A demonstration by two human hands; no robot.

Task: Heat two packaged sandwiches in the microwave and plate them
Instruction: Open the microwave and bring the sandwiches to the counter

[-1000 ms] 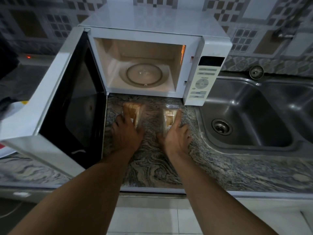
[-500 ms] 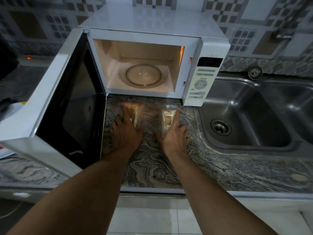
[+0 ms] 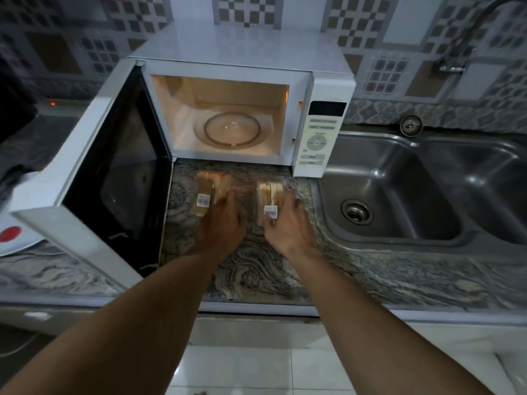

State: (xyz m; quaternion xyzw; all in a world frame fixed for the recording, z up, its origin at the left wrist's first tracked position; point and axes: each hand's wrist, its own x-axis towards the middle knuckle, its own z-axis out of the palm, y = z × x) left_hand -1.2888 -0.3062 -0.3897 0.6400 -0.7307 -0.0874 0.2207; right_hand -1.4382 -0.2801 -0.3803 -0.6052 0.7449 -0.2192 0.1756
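The left sandwich (image 3: 211,189) and the right sandwich (image 3: 268,195) are set side by side on the countertop (image 3: 256,269), just before the microwave (image 3: 242,67); its door (image 3: 114,172) is swung out to their left, and the sink (image 3: 399,195) is placed to the right

Dim kitchen, warm orange glow from inside the open microwave (image 3: 228,121) at upper centre, pale glare on the steel sink (image 3: 399,178) at right, upper left corner nearly black, motion blur on left hand (image 3: 221,226), right hand (image 3: 288,223), left sandwich (image 3: 212,186) and right sandwich (image 3: 269,192), wide-angle bending at the edges.
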